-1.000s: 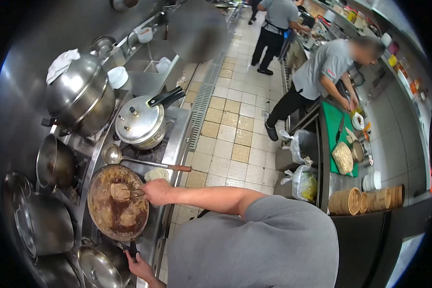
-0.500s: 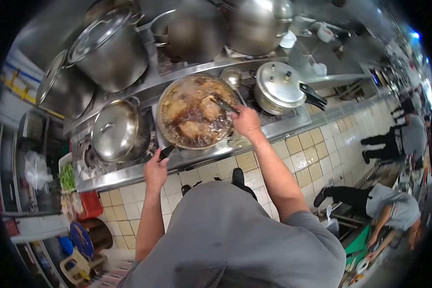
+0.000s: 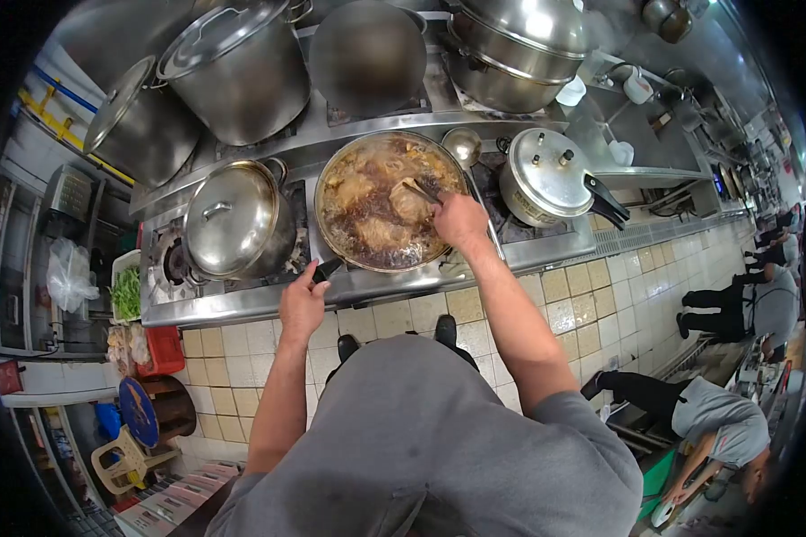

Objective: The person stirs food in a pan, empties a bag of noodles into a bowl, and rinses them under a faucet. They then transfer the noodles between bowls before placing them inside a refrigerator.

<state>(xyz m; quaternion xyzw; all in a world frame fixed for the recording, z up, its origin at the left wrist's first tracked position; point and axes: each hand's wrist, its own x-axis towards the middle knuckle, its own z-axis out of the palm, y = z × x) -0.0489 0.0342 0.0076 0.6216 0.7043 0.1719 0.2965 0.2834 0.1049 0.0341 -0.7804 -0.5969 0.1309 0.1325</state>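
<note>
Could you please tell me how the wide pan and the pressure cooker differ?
The pan is open, showing food, while the pressure cooker has its lid on. The pan looks wider; the pressure cooker looks narrower. Both are round, with black handles.

The pan (image 3: 317, 201) sat at the middle of the stove (image 3: 269, 311), with food pieces (image 3: 411, 205) in it and its handle (image 3: 329, 269) pointing to the near left. Tongs (image 3: 428, 191) reached in over its right side. A lidded pot (image 3: 233, 219) stood left of it; right of it were the ladle (image 3: 462, 146), just beside its far rim, and then the pressure cooker (image 3: 546, 170). Behind, two tall pots (image 3: 242, 98) stood on the left and a steamer (image 3: 510, 72) on the right. The sink (image 3: 663, 134) lay at the far right, the greens (image 3: 127, 291) in a tub (image 3: 121, 262) left of the stove
</note>
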